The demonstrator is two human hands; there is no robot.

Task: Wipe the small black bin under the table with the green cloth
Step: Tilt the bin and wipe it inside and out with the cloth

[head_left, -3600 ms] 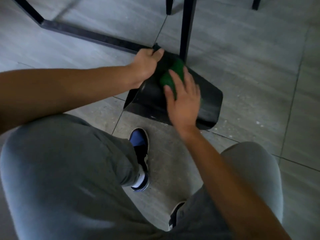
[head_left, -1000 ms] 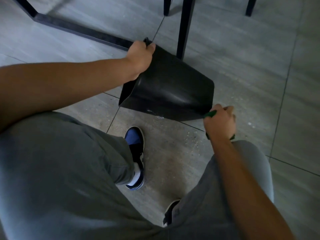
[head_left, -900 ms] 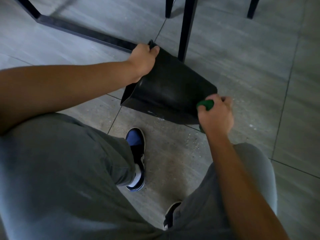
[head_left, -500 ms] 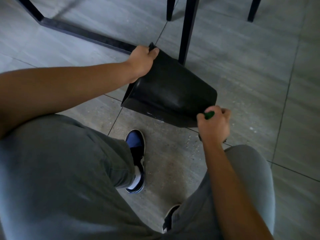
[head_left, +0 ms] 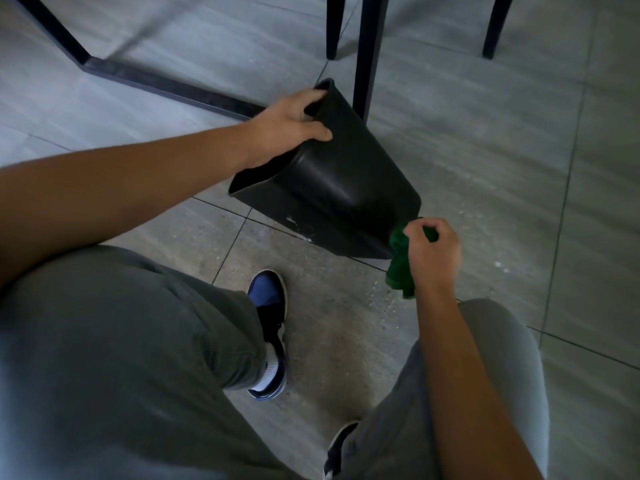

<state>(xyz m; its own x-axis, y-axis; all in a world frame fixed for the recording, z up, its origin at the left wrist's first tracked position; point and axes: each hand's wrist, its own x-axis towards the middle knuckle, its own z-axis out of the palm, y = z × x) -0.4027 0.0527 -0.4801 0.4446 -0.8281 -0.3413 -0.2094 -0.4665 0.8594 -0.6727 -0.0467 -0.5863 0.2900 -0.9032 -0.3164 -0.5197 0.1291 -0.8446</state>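
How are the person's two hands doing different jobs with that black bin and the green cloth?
The left hand grips the rim of the tilted black bin, fingers hooked inside its mouth; the right hand is closed around the bunched green cloth. The left hand is at the bin's open top, the right hand at its base corner. The left hand steadies; the right hand seems set to wipe. Both are bare.

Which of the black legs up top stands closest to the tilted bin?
The thick black leg in the middle: the black plastic bin lies right at its foot. The thinner legs left and right stand farther back.
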